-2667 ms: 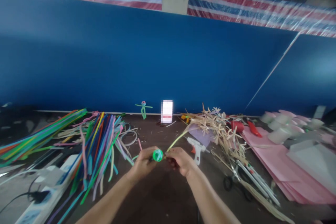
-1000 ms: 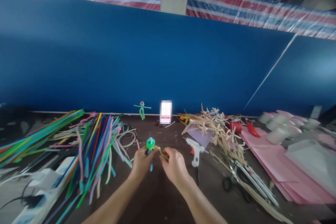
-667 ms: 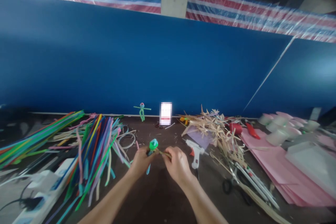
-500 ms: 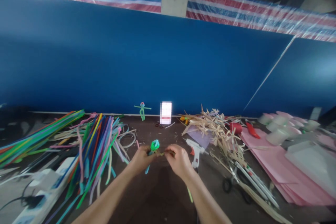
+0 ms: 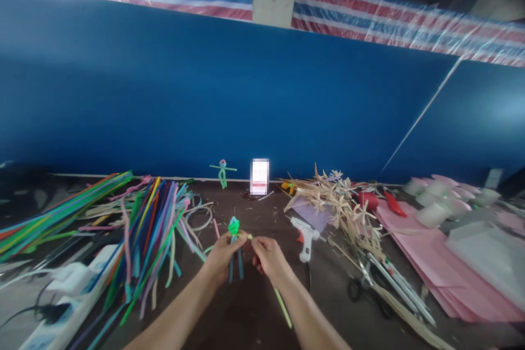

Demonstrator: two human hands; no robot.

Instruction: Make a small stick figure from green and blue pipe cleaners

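Note:
My left hand [image 5: 225, 254] is closed on a small pipe-cleaner figure [image 5: 233, 226]. Its green and light-blue wound top sticks up above the fingers, and two blue strands hang below them. Fingers and thumb of my right hand [image 5: 266, 256] pinch a pale yellow-green pipe cleaner [image 5: 283, 306], whose long tail runs down beneath my right wrist. A short bit of that yellow-green shows between the two hands, right beside the figure. How it joins the figure is hidden by my fingers. At the back a finished-looking green figure [image 5: 222, 174] stands with arms stretched out.
Loose coloured pipe cleaners [image 5: 151, 229] lie left, by a white power strip [image 5: 77, 306]. A white glue gun [image 5: 304, 236] rests right of my hands. Farther right are straw-coloured flowers [image 5: 340, 197], scissors [image 5: 356, 287], pink sheets [image 5: 435, 268] and a red roll [image 5: 369, 199].
The yellow-green strand, earlier pointing away toward the back, now hangs toward me under my right wrist. The figure has turned from top-on to upright in my left hand, its blue strands now showing.

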